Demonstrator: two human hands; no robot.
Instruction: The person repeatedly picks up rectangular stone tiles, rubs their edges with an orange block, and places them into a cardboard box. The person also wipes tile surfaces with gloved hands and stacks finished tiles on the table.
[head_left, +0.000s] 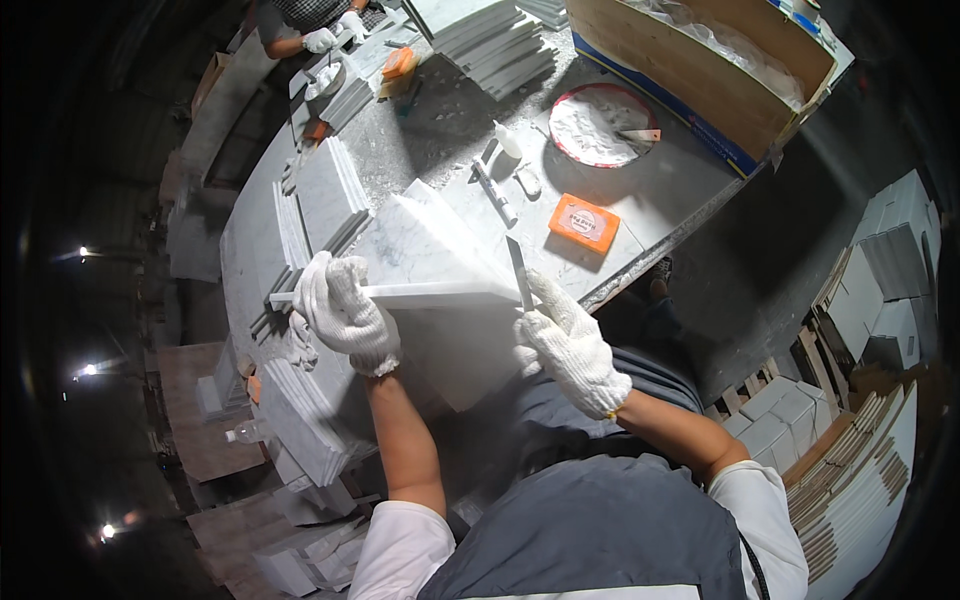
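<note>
Curling inward, left hand [348, 316] clasps white slab [435, 293]; right hand [572, 350] pinches upturned blade [518, 268].

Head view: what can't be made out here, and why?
All in the head view:
Lower end of the metal blade: hidden by the right hand.
Part of the white slab: covered by the left hand.
Head of the co-worker: cut off by the top edge.
Bottom of the cardboard box: hidden by its near wall.

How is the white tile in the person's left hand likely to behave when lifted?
The white tile is probably stiff: its long edge shows no sag beside the left hand. Its stone-like look suggests it's fairly heavy. Its thin edge and sharp corners might chip if knocked.
</note>
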